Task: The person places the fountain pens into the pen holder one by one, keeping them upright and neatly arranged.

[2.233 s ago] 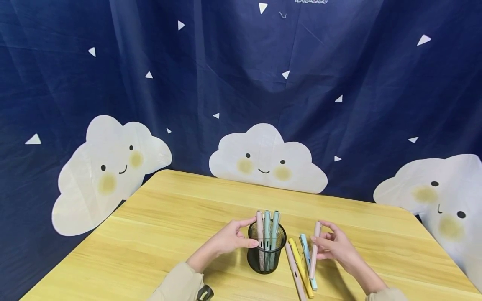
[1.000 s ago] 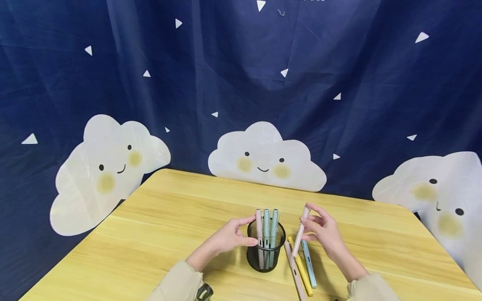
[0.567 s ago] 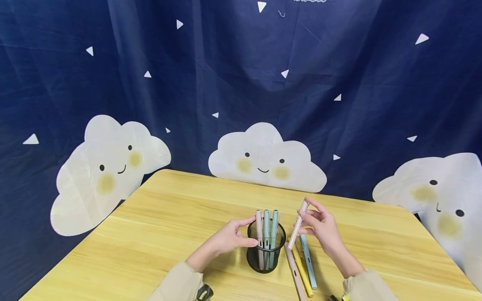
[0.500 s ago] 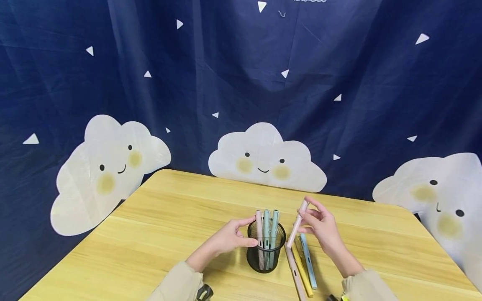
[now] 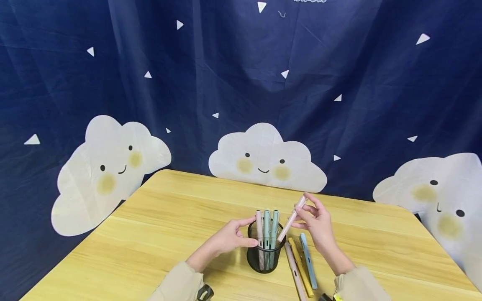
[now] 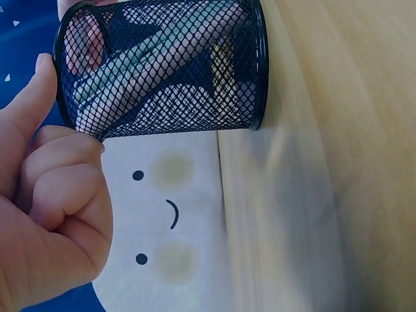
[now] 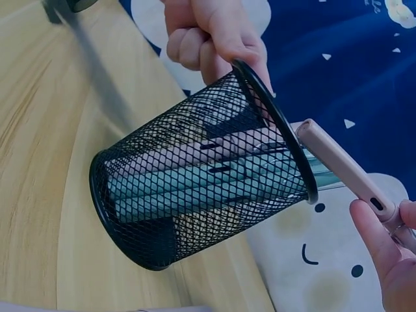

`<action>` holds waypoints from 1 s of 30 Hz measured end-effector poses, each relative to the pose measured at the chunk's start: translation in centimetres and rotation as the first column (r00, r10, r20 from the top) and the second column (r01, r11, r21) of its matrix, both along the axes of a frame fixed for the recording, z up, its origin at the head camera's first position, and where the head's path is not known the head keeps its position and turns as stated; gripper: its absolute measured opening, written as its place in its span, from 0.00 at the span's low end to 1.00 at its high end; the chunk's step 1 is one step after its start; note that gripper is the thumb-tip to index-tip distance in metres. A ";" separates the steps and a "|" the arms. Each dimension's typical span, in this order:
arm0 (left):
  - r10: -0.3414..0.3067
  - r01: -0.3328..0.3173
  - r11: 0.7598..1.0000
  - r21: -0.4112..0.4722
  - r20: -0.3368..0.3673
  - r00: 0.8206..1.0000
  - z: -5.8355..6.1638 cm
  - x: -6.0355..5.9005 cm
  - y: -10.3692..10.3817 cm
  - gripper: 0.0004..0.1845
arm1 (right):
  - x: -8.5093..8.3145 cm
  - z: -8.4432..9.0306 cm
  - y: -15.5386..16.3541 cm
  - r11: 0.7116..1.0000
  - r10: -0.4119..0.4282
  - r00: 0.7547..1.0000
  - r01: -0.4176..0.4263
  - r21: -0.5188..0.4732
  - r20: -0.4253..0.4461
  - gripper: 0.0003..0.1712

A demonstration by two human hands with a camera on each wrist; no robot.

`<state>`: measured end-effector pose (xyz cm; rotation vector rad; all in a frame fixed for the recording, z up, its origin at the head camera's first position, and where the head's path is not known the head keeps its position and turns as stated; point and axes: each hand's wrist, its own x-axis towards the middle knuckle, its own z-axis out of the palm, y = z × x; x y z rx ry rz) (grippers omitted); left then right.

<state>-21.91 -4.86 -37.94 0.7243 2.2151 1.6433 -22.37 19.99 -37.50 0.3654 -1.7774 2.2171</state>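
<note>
Pink pen (image 5: 290, 219), tilted, lower tip at the rim of the black mesh pen cup (image 5: 265, 256); right hand (image 5: 315, 223) pinches its upper end. Left hand (image 5: 229, 238) grips the cup's rim, thumb and fingers curled. Cup stands mid-bench (image 5: 150, 234) holding three pens (image 5: 267, 228). Three more pens (image 5: 301, 267) lie just right of it.

Left hand (image 5: 229, 239) curled, thumb forward; right hand (image 5: 315, 221) raised, fingers pinching.

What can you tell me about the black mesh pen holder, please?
The black mesh pen holder is a round cup of what looks like wire mesh with solid rims, standing upright on the wooden table. Three pens stand inside. The left hand grips its rim; the right hand tilts a pink pen at its mouth.
</note>
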 end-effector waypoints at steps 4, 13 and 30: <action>-0.003 0.003 1.000 0.004 0.002 1.000 0.0 0.1 0.0 0.38 | 0.1 0.0 -0.1 0.998 -0.055 0.998 0.054 0.043 0.029 0.39; -0.017 0.017 1.000 0.013 -0.001 1.000 0.0 0.0 0.0 0.38 | 1.2 0.8 -1.1 0.995 -0.059 0.992 0.067 0.070 -0.112 0.36; -0.020 0.020 1.000 -0.010 -0.004 1.000 -0.1 -0.2 0.0 0.37 | 1.6 0.5 -2.7 0.890 -0.062 0.941 0.203 0.408 -0.332 0.30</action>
